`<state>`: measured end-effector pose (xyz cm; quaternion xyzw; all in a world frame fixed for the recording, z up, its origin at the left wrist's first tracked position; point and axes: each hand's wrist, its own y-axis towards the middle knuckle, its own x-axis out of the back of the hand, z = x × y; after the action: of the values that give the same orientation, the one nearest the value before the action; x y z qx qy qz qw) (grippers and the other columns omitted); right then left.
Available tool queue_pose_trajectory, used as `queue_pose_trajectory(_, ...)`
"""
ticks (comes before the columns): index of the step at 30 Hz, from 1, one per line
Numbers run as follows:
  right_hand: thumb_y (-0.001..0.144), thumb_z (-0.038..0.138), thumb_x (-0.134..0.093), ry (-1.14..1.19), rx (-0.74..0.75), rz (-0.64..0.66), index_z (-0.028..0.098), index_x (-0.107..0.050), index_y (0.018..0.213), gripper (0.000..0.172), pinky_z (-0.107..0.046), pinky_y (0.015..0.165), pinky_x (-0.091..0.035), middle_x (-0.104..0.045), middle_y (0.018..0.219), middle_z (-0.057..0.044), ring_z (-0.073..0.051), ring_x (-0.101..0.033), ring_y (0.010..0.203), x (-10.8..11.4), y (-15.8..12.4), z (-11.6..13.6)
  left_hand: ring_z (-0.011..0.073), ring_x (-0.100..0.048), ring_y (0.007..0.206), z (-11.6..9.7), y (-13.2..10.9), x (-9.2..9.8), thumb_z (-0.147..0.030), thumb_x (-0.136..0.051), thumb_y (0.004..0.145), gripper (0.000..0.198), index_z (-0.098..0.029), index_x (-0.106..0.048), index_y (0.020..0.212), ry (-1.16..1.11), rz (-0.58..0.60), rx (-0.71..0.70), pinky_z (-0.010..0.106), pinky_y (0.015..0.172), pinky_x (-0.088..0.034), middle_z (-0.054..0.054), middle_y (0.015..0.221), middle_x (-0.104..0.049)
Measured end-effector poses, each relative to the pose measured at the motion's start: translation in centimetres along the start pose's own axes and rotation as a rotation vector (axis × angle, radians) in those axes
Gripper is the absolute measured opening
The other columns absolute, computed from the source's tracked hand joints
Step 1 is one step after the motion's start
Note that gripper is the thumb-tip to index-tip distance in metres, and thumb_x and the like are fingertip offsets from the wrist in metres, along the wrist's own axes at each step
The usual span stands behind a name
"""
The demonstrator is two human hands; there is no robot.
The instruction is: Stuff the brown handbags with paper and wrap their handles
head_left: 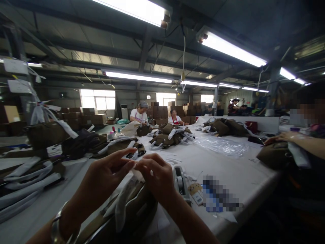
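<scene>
My left hand (108, 176) and my right hand (156, 176) meet in front of me, fingertips pinched together on a strip of white wrapping paper (122, 203). The strip hangs down over an olive-brown bag (127, 220) lying at the near edge of the white table (223, 169). Both hands are closed on the paper above the bag's handle. A bracelet sits on my left wrist.
A tape dispenser (180, 181) stands just right of my right hand, with small tags beside it. Piles of olive bags (170, 137) with white-wrapped handles cover the table's middle and left. A clear plastic sheet (223, 145) lies farther back. A person's arm (297, 140) rests on a bag at the right; other workers sit at the far end.
</scene>
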<state>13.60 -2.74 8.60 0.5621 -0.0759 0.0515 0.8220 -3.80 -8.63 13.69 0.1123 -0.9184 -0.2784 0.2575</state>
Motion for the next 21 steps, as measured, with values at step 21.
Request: queue_pose_trajectory(21,0.101,0.03,-0.059,-0.117,-0.516,-0.193,0.023,-0.079,0.104,0.021,-0.023,0.049,-0.049,-0.076,0.095,-0.006,-0.01,-0.056,0.049,6.1,-12.9,-2.8,0.0163,-0.065,0.053,3.7,0.8,-2.0,-0.07,-0.067,0.076,0.052,-0.023,-0.076,0.096,0.281,0.352,0.238,0.018,0.048,-0.044,-0.005,0.062,-0.069)
